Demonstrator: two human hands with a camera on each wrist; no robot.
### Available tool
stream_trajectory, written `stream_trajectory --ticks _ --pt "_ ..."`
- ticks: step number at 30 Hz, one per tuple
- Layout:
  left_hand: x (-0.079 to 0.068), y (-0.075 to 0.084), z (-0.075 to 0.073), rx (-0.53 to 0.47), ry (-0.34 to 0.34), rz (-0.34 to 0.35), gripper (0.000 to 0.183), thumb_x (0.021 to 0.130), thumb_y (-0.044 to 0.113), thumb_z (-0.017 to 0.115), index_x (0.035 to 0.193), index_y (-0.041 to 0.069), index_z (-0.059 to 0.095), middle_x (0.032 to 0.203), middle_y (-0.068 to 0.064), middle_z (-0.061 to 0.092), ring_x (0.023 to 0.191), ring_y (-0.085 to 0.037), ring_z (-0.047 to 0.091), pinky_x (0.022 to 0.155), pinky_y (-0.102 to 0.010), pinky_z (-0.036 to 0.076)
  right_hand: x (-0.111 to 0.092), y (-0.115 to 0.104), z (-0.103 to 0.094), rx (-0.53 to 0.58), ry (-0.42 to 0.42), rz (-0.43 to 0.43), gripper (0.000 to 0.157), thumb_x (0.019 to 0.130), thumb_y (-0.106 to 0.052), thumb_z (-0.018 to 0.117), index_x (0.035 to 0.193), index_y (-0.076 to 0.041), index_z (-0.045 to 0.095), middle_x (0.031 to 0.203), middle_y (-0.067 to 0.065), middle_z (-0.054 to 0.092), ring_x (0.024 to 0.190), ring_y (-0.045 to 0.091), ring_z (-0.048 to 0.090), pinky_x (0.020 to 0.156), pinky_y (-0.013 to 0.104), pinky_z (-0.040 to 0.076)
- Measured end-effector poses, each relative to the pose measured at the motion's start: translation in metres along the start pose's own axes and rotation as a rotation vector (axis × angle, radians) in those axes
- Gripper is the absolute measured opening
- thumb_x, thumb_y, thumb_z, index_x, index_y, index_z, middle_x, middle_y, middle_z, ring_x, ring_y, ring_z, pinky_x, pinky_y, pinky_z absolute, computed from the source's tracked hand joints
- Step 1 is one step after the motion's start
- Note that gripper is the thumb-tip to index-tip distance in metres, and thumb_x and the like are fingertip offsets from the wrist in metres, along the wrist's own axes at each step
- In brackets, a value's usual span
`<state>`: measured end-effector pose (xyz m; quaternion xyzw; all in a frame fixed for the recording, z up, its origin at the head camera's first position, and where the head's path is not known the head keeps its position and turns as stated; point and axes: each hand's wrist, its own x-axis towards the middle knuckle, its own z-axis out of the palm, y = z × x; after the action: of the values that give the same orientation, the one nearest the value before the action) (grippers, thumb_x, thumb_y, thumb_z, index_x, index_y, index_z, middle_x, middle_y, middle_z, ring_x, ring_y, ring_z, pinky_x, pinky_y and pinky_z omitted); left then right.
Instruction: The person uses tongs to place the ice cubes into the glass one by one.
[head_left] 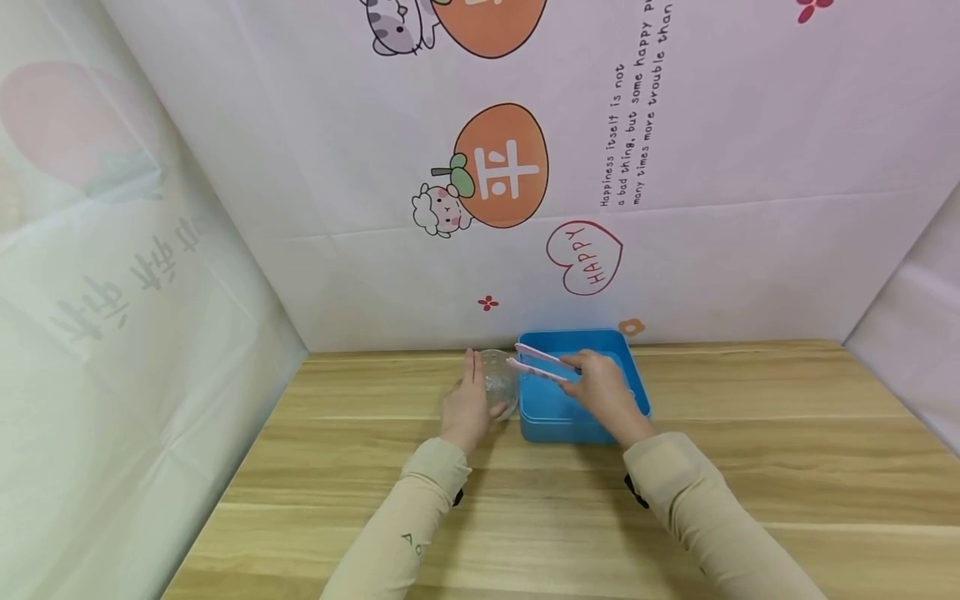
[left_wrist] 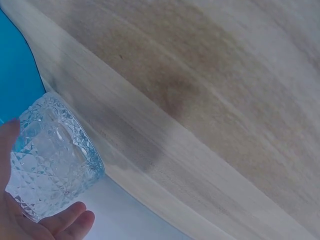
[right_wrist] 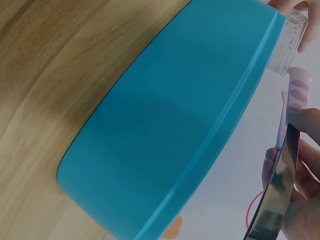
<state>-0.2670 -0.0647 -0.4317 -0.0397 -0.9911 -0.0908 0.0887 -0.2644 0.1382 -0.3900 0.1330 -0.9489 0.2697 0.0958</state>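
A clear glass bowl (head_left: 497, 385) with a cut diamond pattern stands at the back of the table, just left of a blue box (head_left: 566, 431). My left hand (head_left: 467, 407) holds it from the left; in the left wrist view the thumb lies along one side of the glass (left_wrist: 55, 155) and the fingers along another. Over the box, my right hand (head_left: 602, 387) grips pink tongs (head_left: 542, 356) with their two arms spread and the tips pointing left toward the bowl. A metal band (right_wrist: 275, 200) of the tongs shows in the right wrist view, with nothing between the tips.
The blue box has a raised rim and open top. Close behind the box and bowl hangs a white printed cloth (head_left: 375, 275), with another cloth at the left side. Wooden table (head_left: 540, 517) extends in front and to both sides.
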Motion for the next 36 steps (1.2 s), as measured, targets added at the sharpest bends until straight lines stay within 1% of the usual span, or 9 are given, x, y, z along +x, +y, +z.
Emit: stream_trajectory --ticks 4,6,8,12,15,21,24,30,36 --pt "0.002 0.001 -0.001 -0.041 -0.043 -0.021 0.095 0.085 0.055 0.063 0.152 0.004 0.019 0.161 -0.009 0.019 0.118 -0.030 0.058 0.076 -0.037 0.055 0.001 0.003 0.000 -0.010 0.023 0.033 0.040 0.082 -0.009 0.074 0.119 0.003 0.065 0.108 0.023 0.066 0.093 0.034 0.064 0.075 0.042 0.057" --pt "0.002 0.001 -0.001 -0.058 -0.056 -0.029 0.094 0.087 0.056 0.060 0.153 0.004 0.018 0.161 -0.008 0.018 0.122 -0.032 0.055 0.084 -0.040 0.054 0.001 0.005 0.000 -0.015 0.034 0.045 0.041 0.082 -0.010 0.074 0.119 0.003 0.065 0.107 0.023 0.066 0.093 0.034 0.063 0.077 0.044 0.056" --pt "0.002 0.001 -0.001 -0.076 -0.055 -0.030 0.092 0.088 0.056 0.059 0.153 0.005 0.018 0.161 -0.008 0.018 0.124 -0.032 0.054 0.087 -0.041 0.053 0.001 0.007 0.000 -0.024 0.047 0.049 0.041 0.081 -0.010 0.074 0.119 0.003 0.065 0.107 0.023 0.066 0.094 0.035 0.063 0.079 0.045 0.056" --pt "0.003 0.001 0.000 -0.108 -0.049 -0.031 0.091 0.088 0.054 0.059 0.152 0.005 0.018 0.160 -0.009 0.020 0.121 -0.032 0.056 0.084 -0.040 0.054 0.001 0.013 0.002 -0.040 0.056 0.046 0.040 0.081 -0.010 0.074 0.117 0.006 0.065 0.107 0.025 0.066 0.096 0.037 0.063 0.082 0.048 0.054" --pt "0.005 -0.001 0.001 -0.147 -0.021 -0.022 0.091 0.087 0.052 0.063 0.151 0.003 0.021 0.158 -0.012 0.025 0.114 -0.033 0.060 0.079 -0.039 0.055 0.001 0.016 0.004 -0.054 0.052 0.044 0.040 0.081 -0.010 0.074 0.116 0.007 0.065 0.108 0.026 0.066 0.100 0.039 0.062 0.084 0.050 0.053" --pt "0.006 -0.003 0.000 -0.192 -0.006 -0.008 0.092 0.084 0.049 0.067 0.150 0.001 0.024 0.155 -0.015 0.031 0.112 -0.036 0.060 0.084 -0.043 0.055 0.000 0.021 0.007 -0.047 0.022 0.064 0.039 0.081 -0.008 0.074 0.116 0.007 0.065 0.109 0.026 0.066 0.101 0.040 0.061 0.085 0.050 0.052" --pt "0.007 -0.003 0.002 -0.181 -0.011 -0.007 0.094 0.084 0.049 0.067 0.150 0.000 0.022 0.155 -0.016 0.029 0.108 -0.034 0.062 0.081 -0.040 0.055 0.000 0.022 0.009 -0.017 -0.017 0.091 0.039 0.082 -0.007 0.073 0.117 0.007 0.064 0.111 0.025 0.065 0.104 0.039 0.061 0.085 0.049 0.053" --pt "0.005 -0.003 0.002 -0.191 -0.035 -0.027 0.100 0.084 0.049 0.067 0.152 0.000 0.013 0.160 -0.018 0.017 0.104 -0.030 0.062 0.072 -0.034 0.053 -0.002 0.026 0.014 0.005 -0.102 0.143 0.036 0.084 -0.004 0.069 0.119 0.004 0.064 0.119 0.025 0.063 0.110 0.040 0.057 0.086 0.048 0.053" --pt "0.005 -0.003 0.003 -0.194 -0.030 -0.040 0.102 0.084 0.050 0.067 0.152 -0.002 0.011 0.160 -0.020 0.013 0.105 -0.031 0.062 0.075 -0.034 0.053 -0.001 0.027 0.019 -0.041 -0.100 0.129 0.034 0.083 -0.004 0.070 0.116 0.004 0.066 0.117 0.024 0.064 0.110 0.041 0.057 0.088 0.049 0.052"
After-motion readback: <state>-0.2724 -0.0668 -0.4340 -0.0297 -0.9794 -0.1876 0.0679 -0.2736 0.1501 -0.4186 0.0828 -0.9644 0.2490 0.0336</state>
